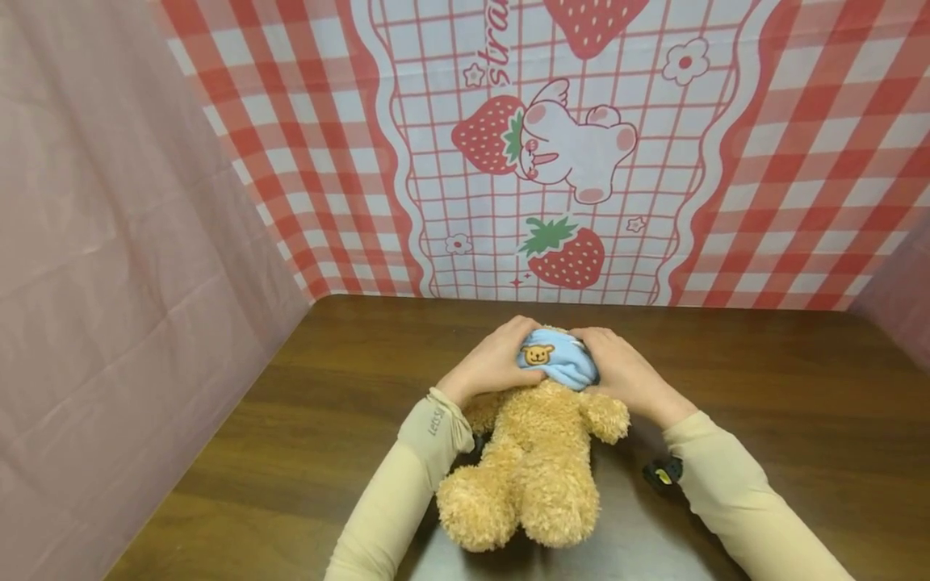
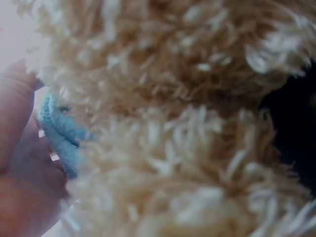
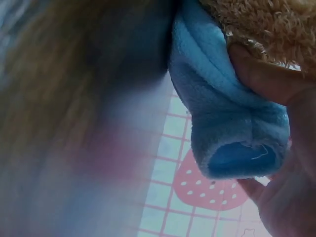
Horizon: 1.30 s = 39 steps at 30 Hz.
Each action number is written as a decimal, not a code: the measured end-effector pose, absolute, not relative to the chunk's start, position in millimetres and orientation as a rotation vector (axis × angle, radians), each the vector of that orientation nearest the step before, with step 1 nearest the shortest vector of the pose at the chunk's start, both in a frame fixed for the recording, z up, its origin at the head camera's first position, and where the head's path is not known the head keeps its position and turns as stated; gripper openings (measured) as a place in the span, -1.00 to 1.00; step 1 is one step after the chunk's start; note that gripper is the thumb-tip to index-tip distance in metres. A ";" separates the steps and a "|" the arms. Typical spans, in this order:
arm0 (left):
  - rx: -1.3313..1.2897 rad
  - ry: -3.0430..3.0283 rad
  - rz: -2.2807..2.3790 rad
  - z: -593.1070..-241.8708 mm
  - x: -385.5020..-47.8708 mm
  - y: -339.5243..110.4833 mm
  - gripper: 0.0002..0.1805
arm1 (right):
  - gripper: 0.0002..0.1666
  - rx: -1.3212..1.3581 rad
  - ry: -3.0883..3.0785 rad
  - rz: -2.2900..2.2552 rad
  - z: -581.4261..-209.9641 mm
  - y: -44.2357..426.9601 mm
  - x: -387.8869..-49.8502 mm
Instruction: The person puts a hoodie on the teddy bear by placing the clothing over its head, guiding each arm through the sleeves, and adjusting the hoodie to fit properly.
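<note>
L sleeve [image 1: 395,496] txt "Let's…"; L hand [image 1: 490,365] & R hand [image 1: 626,378] gripping blue garment [image 1: 568,367] on bear [image 1: 545,428]; backdrop [image 1: 468,206] "stra…"

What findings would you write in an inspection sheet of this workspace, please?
Surface: brown wood-grain table.
Job's things: tan plush toy, feet toward the wearer; light-blue garment bunched at its head end.
Clutter: nothing seen.
Grippers: bare hands; left hand and right hand grip the garment from opposite sides.
Cables: nothing seen.
Surroundings: red-and-white strawberry-print cloth behind, pale pink curtain at left.
</note>
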<state>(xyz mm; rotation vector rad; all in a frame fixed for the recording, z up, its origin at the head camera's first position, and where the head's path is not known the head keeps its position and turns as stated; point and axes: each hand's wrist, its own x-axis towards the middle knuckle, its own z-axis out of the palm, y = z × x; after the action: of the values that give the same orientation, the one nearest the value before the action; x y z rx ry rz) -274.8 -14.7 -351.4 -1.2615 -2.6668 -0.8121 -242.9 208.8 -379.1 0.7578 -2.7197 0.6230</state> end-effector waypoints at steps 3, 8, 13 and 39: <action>-1.273 -2.654 -0.851 -352.2 -274.7 -14.9 -0.48 | -0.16 0.750 -2.694 0.600 -378.6 208.1 -243.2; -1.270 -2.607 -0.885 -353.2 -275.2 -14.6 -0.48 | -0.29 0.804 -2.551 0.541 -379.0 208.2 -242.3; -1.252 -2.581 -0.886 -353.3 -275.3 -16.5 -0.46 | -0.41 0.859 -2.407 0.436 -379.9 208.0 -242.5; -1.300 -2.763 -0.801 -342.6 -268.1 -15.7 -0.79 | -0.63 0.568 -2.947 0.980 -362.6 209.0 -235.5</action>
<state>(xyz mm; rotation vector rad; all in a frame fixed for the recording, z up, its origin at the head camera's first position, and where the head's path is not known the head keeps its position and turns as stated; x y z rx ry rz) -268.1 -15.7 -342.6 -1.3000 -2.7633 -0.8006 -235.5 209.0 -362.6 0.5684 -2.9472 0.9804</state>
